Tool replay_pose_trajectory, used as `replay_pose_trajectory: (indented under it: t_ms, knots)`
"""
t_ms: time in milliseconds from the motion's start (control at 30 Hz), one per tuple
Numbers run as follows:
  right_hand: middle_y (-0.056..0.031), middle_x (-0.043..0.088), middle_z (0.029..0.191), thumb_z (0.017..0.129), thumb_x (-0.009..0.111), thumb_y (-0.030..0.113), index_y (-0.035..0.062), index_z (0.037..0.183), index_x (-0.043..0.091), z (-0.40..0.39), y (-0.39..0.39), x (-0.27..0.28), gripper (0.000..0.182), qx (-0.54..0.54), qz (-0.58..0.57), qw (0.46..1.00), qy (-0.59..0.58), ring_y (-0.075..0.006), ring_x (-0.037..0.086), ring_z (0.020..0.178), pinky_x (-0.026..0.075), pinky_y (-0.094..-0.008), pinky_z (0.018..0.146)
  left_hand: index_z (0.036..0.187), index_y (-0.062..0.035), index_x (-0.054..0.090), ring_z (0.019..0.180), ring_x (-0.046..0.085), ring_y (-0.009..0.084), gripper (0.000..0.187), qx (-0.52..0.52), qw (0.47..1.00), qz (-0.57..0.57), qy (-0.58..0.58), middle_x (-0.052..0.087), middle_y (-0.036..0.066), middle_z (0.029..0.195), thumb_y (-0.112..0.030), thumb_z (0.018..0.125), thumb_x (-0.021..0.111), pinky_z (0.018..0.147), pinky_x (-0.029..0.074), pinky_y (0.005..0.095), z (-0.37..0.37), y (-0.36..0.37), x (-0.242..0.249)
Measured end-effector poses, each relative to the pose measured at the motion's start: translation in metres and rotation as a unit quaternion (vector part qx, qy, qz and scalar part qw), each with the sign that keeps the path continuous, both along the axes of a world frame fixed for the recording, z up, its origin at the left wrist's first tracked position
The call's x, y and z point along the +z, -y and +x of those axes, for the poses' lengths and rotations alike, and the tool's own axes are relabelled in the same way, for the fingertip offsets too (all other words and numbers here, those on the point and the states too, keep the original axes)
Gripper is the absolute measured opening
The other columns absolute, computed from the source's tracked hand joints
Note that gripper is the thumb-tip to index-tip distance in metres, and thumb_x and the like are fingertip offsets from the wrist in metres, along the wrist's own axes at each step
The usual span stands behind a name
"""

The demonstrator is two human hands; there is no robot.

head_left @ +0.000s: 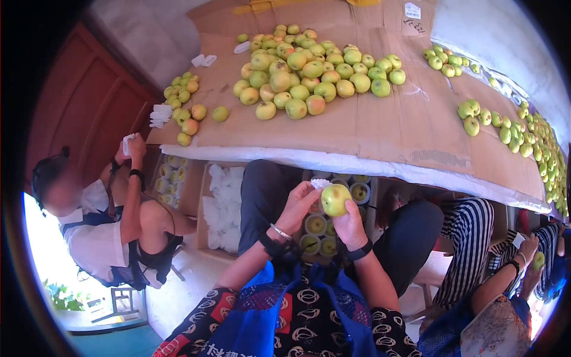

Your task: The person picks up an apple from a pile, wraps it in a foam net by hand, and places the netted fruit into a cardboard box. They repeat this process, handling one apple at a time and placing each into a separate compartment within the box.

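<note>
My right hand is closed around a yellow-green apple, held up in front of my lap. Just left of it, my left hand pinches a white foam net sleeve, which overlaps the apple's upper left edge in this view. Below both hands, between my knees, a carton holds several apples in foam nets. Beside my left knee stands a carton of loose white foam nets.
A cardboard-covered table spans the front, bearing a large apple pile and more apples at right. A person sits at left, holding something white. Another person at right holds an apple.
</note>
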State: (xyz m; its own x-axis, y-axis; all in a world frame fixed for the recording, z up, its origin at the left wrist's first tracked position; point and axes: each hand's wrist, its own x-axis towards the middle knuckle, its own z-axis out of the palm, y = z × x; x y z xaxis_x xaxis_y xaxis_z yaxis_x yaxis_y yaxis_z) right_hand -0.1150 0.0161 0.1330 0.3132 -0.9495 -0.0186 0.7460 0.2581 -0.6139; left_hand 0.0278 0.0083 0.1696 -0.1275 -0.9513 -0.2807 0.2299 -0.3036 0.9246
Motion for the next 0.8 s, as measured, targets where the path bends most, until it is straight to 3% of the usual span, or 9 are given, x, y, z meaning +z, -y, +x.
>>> replay_pose_trajectory:
  t_ms: [167,267,367,467,567,667,800]
  knots:
    - [-0.0062,0.049,0.12,0.078,0.054,0.043,0.008,0.121,0.044,-0.002,-0.001,0.001,0.056,0.036,0.038,0.997,0.054,-0.0198,0.044,0.112,0.032,-0.0372,0.096,0.1,-0.0054,0.053,0.084,0.055,0.0068,0.015,-0.005,0.999,-0.044,0.019,0.058,0.0,0.094,-0.011,0.086,0.05,0.071,0.046,0.0221,0.004,-0.001,-0.008]
    - [-0.0067,0.051,0.116,0.079,0.054,0.037,0.0028,0.119,0.044,-0.005,0.0,0.019,0.054,0.041,0.103,0.981,0.157,-0.0196,0.048,0.107,0.036,-0.0345,0.094,0.101,-0.0035,0.053,0.084,0.055,0.0067,0.018,0.0,0.995,-0.08,0.062,0.058,0.001,0.095,-0.006,0.083,0.05,0.071,0.046,0.0221,0.012,0.001,-0.02]
    - [-0.0064,0.051,0.117,0.08,0.054,0.037,0.0038,0.12,0.044,-0.004,-0.001,0.007,0.053,0.036,0.094,0.991,0.09,-0.0201,0.048,0.107,0.035,-0.0355,0.094,0.101,-0.0027,0.053,0.085,0.054,0.0072,0.02,-0.01,0.995,-0.08,0.064,0.058,0.001,0.095,-0.003,0.081,0.05,0.072,0.045,0.0223,0.01,0.001,-0.024]
    - [-0.0063,0.051,0.117,0.079,0.054,0.036,0.0038,0.12,0.044,-0.006,0.0,0.01,0.053,0.04,0.09,0.989,0.11,-0.02,0.048,0.107,0.035,-0.0346,0.094,0.102,-0.0034,0.052,0.088,0.055,0.0084,0.021,-0.032,0.994,-0.089,0.051,0.058,0.001,0.096,-0.003,0.081,0.05,0.074,0.045,0.0235,0.006,-0.001,-0.004]
    - [-0.0059,0.049,0.119,0.079,0.054,0.043,0.0103,0.12,0.045,-0.006,0.004,0.004,0.053,0.04,0.008,0.999,0.011,-0.0194,0.046,0.109,0.035,-0.0365,0.093,0.103,-0.0049,0.051,0.09,0.055,0.0096,0.02,-0.036,0.998,0.005,-0.042,0.058,0.001,0.097,-0.006,0.083,0.051,0.077,0.046,0.0255,0.002,-0.003,0.011]
    - [-0.0053,0.05,0.117,0.08,0.054,0.042,0.0098,0.119,0.045,-0.003,0.001,-0.013,0.052,0.048,0.042,0.998,0.015,-0.0187,0.047,0.109,0.035,-0.0355,0.093,0.105,-0.0069,0.051,0.091,0.056,0.0099,0.02,-0.006,0.997,0.074,-0.034,0.057,0.0,0.098,-0.009,0.085,0.051,0.077,0.047,0.0264,0.003,-0.002,0.004]
    - [-0.0062,0.052,0.113,0.079,0.056,0.036,0.0045,0.118,0.045,-0.002,0.003,-0.001,0.051,0.013,0.104,0.989,0.102,-0.0181,0.048,0.106,0.037,-0.035,0.092,0.099,-0.0076,0.052,0.086,0.056,0.0074,0.014,0.01,1.0,-0.002,0.0,0.058,0.0,0.093,-0.011,0.085,0.053,0.069,0.047,0.0217,0.006,0.0,-0.024]
